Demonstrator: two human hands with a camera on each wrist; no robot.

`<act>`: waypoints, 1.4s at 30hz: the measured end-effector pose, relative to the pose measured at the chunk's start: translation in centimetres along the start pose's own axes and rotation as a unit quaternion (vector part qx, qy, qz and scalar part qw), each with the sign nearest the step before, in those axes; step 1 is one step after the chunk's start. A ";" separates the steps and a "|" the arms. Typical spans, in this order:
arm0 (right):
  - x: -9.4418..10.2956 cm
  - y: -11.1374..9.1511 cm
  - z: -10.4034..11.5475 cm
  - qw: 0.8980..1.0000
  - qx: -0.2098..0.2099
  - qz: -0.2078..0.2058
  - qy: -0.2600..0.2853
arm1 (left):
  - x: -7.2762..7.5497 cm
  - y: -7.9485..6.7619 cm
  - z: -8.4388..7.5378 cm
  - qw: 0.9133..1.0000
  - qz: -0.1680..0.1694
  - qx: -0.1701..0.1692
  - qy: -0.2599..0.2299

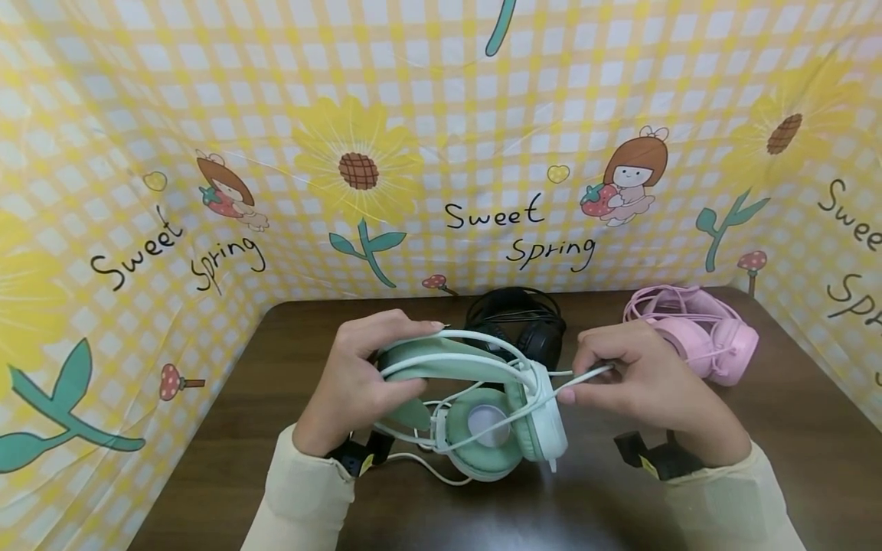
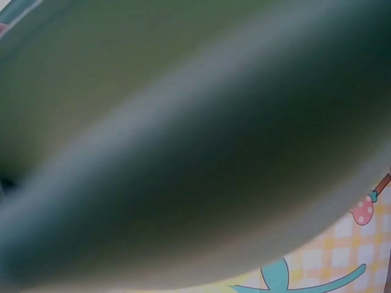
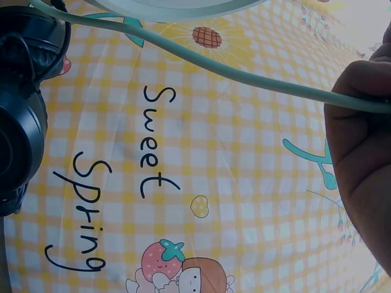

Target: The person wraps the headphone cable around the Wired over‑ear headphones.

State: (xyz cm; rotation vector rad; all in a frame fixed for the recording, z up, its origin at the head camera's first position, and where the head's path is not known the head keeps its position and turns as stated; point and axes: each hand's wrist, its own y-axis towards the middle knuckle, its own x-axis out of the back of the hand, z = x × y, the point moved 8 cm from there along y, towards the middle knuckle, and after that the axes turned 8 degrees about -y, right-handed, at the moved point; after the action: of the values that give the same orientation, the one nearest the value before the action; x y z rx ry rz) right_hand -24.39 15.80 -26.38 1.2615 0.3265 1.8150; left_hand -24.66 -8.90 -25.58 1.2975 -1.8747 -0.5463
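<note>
Mint-green headphones (image 1: 549, 421) are held up over the table in the head view, their ear cups toward the right and below. My left hand (image 1: 358, 375) grips the headband from the left, thumb on one side and fingers around the other. My right hand (image 1: 644, 375) pinches the pale cable (image 1: 587, 375) to the right of the cups. The right wrist view shows that cable (image 3: 244, 77) running taut into the curled fingers of the right hand (image 3: 363, 159). A blurred green surface (image 2: 183, 140) fills most of the left wrist view, hiding the left fingers there.
Behind the held pair, black headphones (image 1: 540, 344) lie on the dark wooden table (image 1: 241, 444). Pink headphones (image 1: 736, 352) with a bundled cable lie at the back right, partly behind the right hand. A yellow checked cloth (image 1: 441, 153) hangs around the table's back and sides.
</note>
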 end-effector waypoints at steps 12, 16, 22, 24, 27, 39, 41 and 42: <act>0.3 -0.4 -0.2 1.000 0.000 -0.005 -0.003 | -0.5 0.3 -0.4 0.999 0.008 -0.031 -0.017; 0.4 -0.6 -0.4 1.000 -0.019 0.001 -0.008 | -0.4 0.2 -0.5 0.999 0.011 -0.031 -0.031; 0.6 -0.6 -0.3 1.000 -0.016 -0.006 -0.002 | -0.3 0.2 -0.4 0.997 0.013 -0.015 -0.075; 0.6 -0.5 -0.3 1.000 -0.021 -0.003 0.006 | -0.2 0.1 -0.4 0.996 0.011 -0.011 -0.086; 0.2 -0.4 -0.5 0.999 -0.040 0.013 0.033 | -0.2 0.0 -0.3 0.995 0.012 -0.010 -0.095; -0.5 0.0 -0.8 0.983 0.029 0.003 0.180 | -0.8 -0.1 -0.3 0.981 0.016 -0.020 -0.192; -0.5 0.1 -0.8 0.984 0.028 0.001 0.177 | -0.9 0.0 -0.4 0.979 0.016 -0.023 -0.204; -0.6 0.1 -0.7 0.983 0.029 0.003 0.179 | -0.9 0.0 -0.4 0.977 0.016 -0.022 -0.210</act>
State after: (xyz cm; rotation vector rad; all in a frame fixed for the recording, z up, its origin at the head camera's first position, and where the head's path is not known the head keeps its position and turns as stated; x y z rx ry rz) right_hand -25.01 15.51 -27.01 0.9688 0.5785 2.0491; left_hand -24.21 -8.00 -25.69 1.1859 -2.2052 -0.8943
